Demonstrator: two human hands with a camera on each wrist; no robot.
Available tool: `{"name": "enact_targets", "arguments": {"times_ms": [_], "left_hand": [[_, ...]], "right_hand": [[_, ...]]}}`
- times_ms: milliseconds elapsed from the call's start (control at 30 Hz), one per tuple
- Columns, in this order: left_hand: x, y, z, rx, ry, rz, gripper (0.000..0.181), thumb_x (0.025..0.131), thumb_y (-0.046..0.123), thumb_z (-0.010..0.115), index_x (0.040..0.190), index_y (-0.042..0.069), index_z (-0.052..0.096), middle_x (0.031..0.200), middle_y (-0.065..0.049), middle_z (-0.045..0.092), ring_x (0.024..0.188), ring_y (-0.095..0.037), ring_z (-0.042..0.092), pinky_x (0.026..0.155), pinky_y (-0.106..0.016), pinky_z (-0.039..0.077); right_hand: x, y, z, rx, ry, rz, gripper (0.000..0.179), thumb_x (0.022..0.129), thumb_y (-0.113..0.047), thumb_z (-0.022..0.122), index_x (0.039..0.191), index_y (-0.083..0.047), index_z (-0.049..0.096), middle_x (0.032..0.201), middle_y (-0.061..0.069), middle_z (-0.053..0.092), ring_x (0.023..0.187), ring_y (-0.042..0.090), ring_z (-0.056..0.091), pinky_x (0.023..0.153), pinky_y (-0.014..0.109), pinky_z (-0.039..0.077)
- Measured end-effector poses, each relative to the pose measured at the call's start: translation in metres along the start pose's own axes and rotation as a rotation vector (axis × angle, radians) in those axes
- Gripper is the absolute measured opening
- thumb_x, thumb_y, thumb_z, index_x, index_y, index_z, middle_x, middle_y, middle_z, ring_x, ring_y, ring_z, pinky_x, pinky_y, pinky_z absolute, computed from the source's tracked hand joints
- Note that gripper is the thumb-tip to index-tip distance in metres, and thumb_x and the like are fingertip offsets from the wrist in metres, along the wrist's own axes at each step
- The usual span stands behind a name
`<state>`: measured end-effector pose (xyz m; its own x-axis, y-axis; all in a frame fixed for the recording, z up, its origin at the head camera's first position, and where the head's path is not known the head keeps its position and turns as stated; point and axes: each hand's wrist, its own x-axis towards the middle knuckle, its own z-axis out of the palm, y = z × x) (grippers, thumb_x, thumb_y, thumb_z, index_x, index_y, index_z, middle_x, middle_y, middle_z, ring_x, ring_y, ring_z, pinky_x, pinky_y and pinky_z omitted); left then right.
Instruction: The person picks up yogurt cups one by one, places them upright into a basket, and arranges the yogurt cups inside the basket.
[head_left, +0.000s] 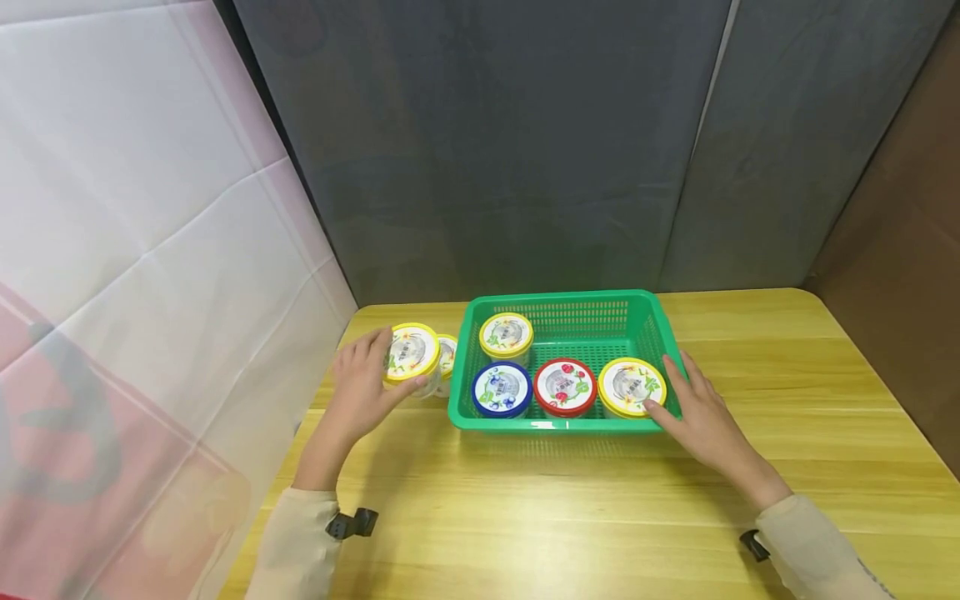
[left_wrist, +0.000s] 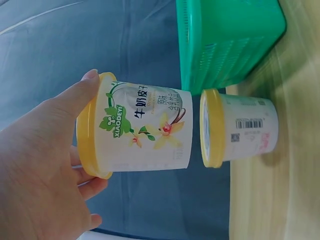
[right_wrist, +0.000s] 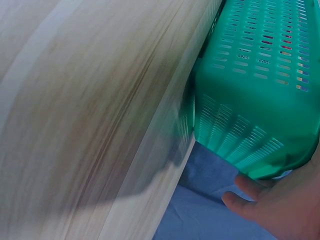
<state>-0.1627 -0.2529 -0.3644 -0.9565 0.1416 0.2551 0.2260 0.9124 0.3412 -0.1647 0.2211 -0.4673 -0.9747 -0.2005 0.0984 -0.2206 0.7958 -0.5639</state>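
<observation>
A: From the head view, where's the tub?

B: The round white tub with a yellow lid [head_left: 412, 352] is gripped in the left hand [head_left: 360, 387], left of the green perforated plastic basket [head_left: 495, 423]. A second white, yellow-lidded tub [head_left: 447, 354] stands near the basket's left wall.

A: The other hand?

B: The right hand [head_left: 697, 417] grasps the basket's right rim, thumb reaching inside by the round yellow-lidded tub [head_left: 632, 387] in the front right corner.

A: What does the left wrist view add?

B: The gripped tub is raised off the pale wooden tabletop [left_wrist: 300, 200], held by its lid, with thumb and fingers on opposite sides. I'd judge it light, its wall likely to dent under a hard squeeze, its lid stiffer. So the lid makes a fair hold if it fits tightly; if smooth and loose, take the body gently.

A: And the right wrist view?

B: Fingers lie by the basket's rim; the thumb is hidden. The plastic looks light and slightly flexible, best held there.
</observation>
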Motion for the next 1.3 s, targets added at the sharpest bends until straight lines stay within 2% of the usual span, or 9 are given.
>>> {"name": "enact_targets", "arguments": {"times_ms": [267,533,933,1300], "left_hand": [[0.022,0.013,0.003,-0.017,-0.026,0.007,0.096,0.084,0.056,0.073,0.153,0.005,0.030,0.154,-0.023,0.035,0.139,-0.044,0.028,0.117,-0.063,0.014],[0.047,0.031,0.010,-0.030,-0.045,0.070,0.096,0.085,0.058,0.070,0.155,0.006,0.029,0.156,-0.021,0.034,0.142,-0.043,0.027,0.119,-0.062,0.013],[0.078,0.061,0.027,-0.038,-0.075,0.123,0.096,0.084,0.060,0.069,0.155,0.009,0.031,0.157,-0.016,0.034,0.143,-0.038,0.027,0.120,-0.060,0.015],[0.103,0.087,0.046,-0.035,-0.103,0.199,0.096,0.083,0.062,0.069,0.154,0.009,0.033,0.156,-0.013,0.037,0.142,-0.036,0.030,0.121,-0.055,0.018]], "right_hand": [[0.000,0.001,0.001,0.000,0.002,0.003,0.087,0.098,-0.055,0.049,0.160,-0.010,0.010,0.166,0.024,0.001,0.143,0.062,0.019,0.102,0.083,0.021],[0.001,0.001,0.001,0.006,0.001,0.013,0.087,0.098,-0.056,0.049,0.160,-0.011,0.009,0.166,0.023,0.000,0.143,0.061,0.019,0.102,0.083,0.021],[0.001,0.002,0.003,-0.001,0.009,0.008,0.086,0.098,-0.055,0.050,0.160,-0.010,0.010,0.166,0.023,0.001,0.143,0.061,0.021,0.102,0.081,0.025],[0.001,0.000,0.003,0.000,-0.002,0.024,0.087,0.098,-0.056,0.049,0.161,-0.011,0.008,0.167,0.022,-0.001,0.142,0.061,0.023,0.102,0.081,0.027]]}}
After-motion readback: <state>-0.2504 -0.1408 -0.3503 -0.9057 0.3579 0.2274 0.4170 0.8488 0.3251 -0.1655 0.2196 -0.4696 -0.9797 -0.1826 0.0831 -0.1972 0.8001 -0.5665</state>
